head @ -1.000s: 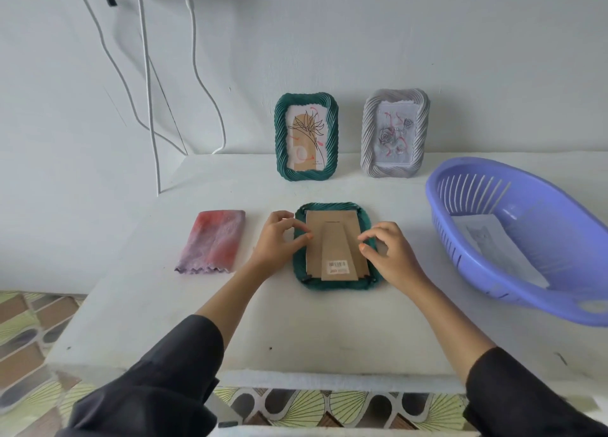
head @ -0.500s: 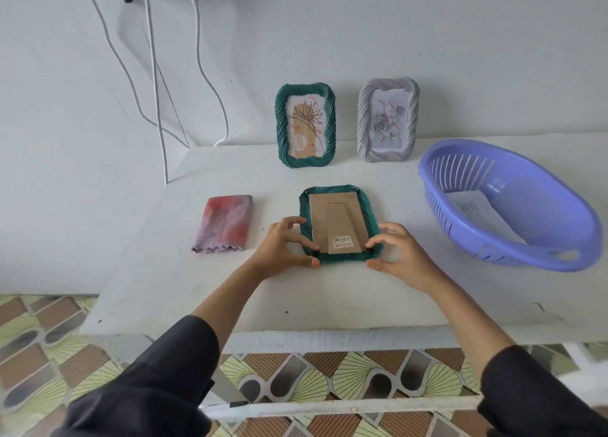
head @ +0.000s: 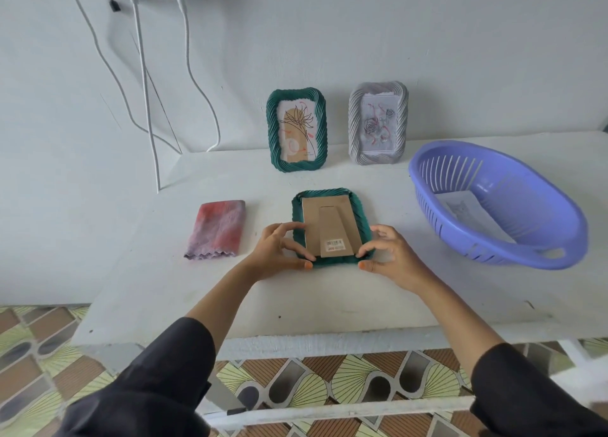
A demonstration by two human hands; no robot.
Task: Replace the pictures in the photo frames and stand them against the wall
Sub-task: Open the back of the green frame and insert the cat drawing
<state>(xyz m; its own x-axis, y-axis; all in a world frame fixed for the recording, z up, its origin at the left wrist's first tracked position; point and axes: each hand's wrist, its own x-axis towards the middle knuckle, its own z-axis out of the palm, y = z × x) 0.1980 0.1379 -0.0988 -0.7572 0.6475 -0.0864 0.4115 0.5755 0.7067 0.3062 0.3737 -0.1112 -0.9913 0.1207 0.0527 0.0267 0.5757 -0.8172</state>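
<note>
While it lies face down at the centre of the frame, the green frame (head: 331, 200) on the white worktop (head: 164, 292) shows its brown cardboard back and folded stand, with a barcode sticker near the lower edge. The left hand (head: 279, 254) has its grip clamped on the lower left corner, thumb and fingers pinching the rim. The right hand (head: 391, 257) has its grip clamped on the lower right corner in the same way. Whether the near edge is lifted off the worktop cannot be told.

In the upper centre, 2 frames stand upright against the wall: a second green frame (head: 297, 130) with a line drawing of a plant, and just to its right a grey frame (head: 378, 122) with a drawing of roses.

At centre left, a folded red and purple cloth (head: 217, 228) lies flat, apart from the hands. At right, a purple basket (head: 500, 206) holds 1 loose picture (head: 467, 211).
</note>
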